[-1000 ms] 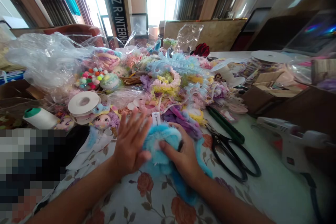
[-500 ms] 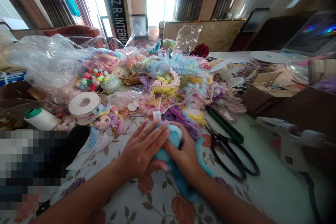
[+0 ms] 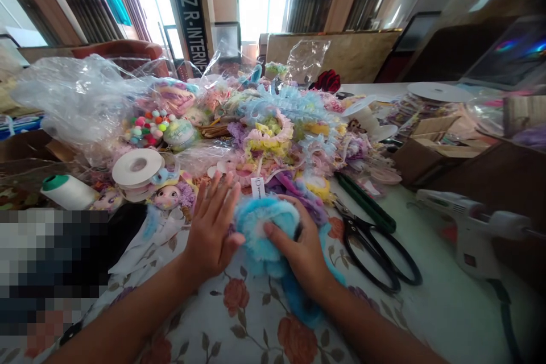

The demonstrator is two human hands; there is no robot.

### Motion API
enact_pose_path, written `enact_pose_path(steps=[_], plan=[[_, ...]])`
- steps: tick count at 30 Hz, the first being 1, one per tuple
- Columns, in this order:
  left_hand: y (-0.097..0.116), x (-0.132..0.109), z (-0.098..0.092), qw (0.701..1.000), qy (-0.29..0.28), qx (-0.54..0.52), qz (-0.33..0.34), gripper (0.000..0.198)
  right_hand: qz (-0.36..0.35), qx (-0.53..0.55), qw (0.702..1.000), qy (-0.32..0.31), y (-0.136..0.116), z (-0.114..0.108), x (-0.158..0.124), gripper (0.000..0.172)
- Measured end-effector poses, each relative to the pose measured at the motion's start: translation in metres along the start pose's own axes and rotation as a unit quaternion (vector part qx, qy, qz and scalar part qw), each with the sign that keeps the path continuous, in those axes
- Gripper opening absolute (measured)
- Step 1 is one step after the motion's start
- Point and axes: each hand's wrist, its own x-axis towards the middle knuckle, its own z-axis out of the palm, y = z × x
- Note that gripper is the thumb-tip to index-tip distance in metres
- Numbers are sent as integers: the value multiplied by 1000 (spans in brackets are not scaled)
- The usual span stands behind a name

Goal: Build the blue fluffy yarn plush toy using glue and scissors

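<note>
Between my hands is a fluffy light-blue plush piece point(image 3: 256, 227), rounded, with a paler middle and a small white tag point(image 3: 258, 187) at its top. My right hand point(image 3: 301, 242) grips its right side, thumb pressed on the front and the other fingers behind, partly hidden. Fingers stretched and apart, my left hand point(image 3: 213, 227) stands upright just left of the plush with nothing in it; whether the thumb tip touches the fur I cannot tell. A strip of darker blue plush fabric point(image 3: 305, 301) trails below my right wrist onto the flowered cloth point(image 3: 256, 330).
Black-handled scissors point(image 3: 375, 256) and a green-handled tool point(image 3: 369, 205) lie to the right, near a white glue gun point(image 3: 473, 233). Ruffled trims point(image 3: 273, 136) are heaped behind. At left are a ribbon spool point(image 3: 136, 168), a thread cone point(image 3: 68, 192) and doll faces point(image 3: 166, 196).
My left hand has come off the plush and moved left, its fingers spreading. The front of the plush and its tag now show more. My right hand keeps its hold.
</note>
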Motion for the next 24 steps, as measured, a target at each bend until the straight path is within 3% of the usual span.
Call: enact_pose_path(steps=[3,5,7,9,11,13,17,20,22,24], plan=[[1,0,0,991,-25,-15,133,76,-41,-20,999,9,-2,0,-1,46],[0,0,0,992,-66,-47,94,74,-47,-24,998,16,-2,0,-1,46],[-1,-1,0,998,-36,-44,13,63,-22,-15,1000,7,-2,0,-2,47],[-1,-2,-2,1000,9,-23,-2,64,-6,-3,1000,-18,-1,0,-2,49],[1,-2,-2,996,-1,-23,89,71,-26,-1,999,-36,0,-1,-1,51],[-1,-1,-1,982,-71,-59,167,72,-50,-11,998,-31,2,-1,0,50],[-13,-1,3,989,-91,-107,41,66,-8,-10,1000,-13,0,-1,3,45],[-15,-2,2,997,-10,-68,-42,55,16,13,1000,-18,-2,-1,3,48],[-9,-1,0,998,37,-40,12,60,11,10,1000,-24,-3,-1,2,47],[-3,1,-1,992,-1,-31,122,68,-11,-1,1000,-19,-2,-2,2,46]])
